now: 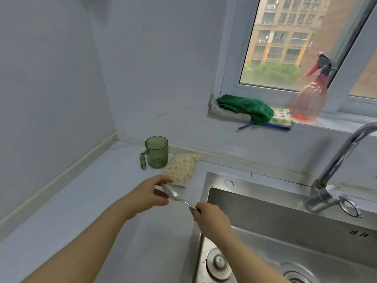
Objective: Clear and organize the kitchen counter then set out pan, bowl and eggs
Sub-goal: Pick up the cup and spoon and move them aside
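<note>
A metal spoon [177, 197] hangs over the counter [85, 201] just left of the sink. My right hand [210, 218] pinches its handle end, and my left hand [151, 193] curls its fingers round the bowl end. Right behind my left hand lies a clear bag of oats [182, 167] flat on the counter. A green transparent mug [156, 152] stands upright beside the bag, near the back wall. No pan, bowl or eggs are in view.
A steel sink [285, 231] fills the lower right, with a plug [219, 262] and drain in it and a chrome faucet [334, 170] behind. On the windowsill lie a green cloth [244, 106], a dotted cloth [282, 117] and a pink spray bottle [310, 99].
</note>
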The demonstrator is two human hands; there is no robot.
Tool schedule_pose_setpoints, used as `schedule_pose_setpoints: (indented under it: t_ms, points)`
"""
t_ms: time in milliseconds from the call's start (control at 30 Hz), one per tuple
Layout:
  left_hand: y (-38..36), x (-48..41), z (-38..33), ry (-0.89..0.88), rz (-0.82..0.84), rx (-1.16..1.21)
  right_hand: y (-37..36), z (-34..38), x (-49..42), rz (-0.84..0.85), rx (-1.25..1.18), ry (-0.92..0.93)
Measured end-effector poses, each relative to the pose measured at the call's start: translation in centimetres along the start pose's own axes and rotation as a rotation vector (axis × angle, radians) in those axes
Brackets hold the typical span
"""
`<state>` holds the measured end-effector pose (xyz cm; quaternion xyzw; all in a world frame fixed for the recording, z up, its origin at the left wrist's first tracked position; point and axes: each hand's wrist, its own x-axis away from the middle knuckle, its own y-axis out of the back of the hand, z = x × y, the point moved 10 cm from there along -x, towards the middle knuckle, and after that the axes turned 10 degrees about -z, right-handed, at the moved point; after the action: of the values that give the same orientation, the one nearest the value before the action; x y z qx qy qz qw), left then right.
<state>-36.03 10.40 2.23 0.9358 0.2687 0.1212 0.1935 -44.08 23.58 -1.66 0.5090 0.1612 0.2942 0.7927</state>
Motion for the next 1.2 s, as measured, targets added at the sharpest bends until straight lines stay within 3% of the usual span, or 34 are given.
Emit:
schedule_pose_setpoints:
  t_ms: [100, 200, 267, 367, 600, 733, 867, 1200]
  points:
    - [4.0, -2.1, 1.3, 0.076, -0.349, 0.292, -0.2, -1.6, -0.5, -0.018, -0.34, -0.197]
    - [7.6, -3.6, 4.8, 0.335, -0.686, 0.585, 0.7, -2.7, -0.8, -0.14, -0.631, -0.383]
    - [7.7, -5.3, 5.9, 0.45, -0.675, 0.461, 1.6, -3.2, -1.3, -0.227, -0.705, -0.456]
    - [8.0, -7.4, 5.8, 0.46, -0.652, 0.219, 1.6, -3.6, -2.4, -0.244, -0.764, -0.514]
    - [7.0, -12.5, 6.0, 0.427, -0.471, 0.199, 0.3, -4.4, -5.1, -0.193, -0.74, -0.558]
    - [7.1, -13.1, 6.3, 0.386, -0.51, 0.085, -0.9, -4.4, -6.4, -0.187, -0.801, -0.572]
    - [6.2, -13.1, 6.6, 0.332, -0.467, 0.115, -2.2, -4.1, -6.8, -0.161, -0.82, -0.594]
    - [6.9, -8.0, 2.8, 0.199, -0.618, 0.497, -0.7, -4.2, -4.7, -0.174, -0.907, -0.577]
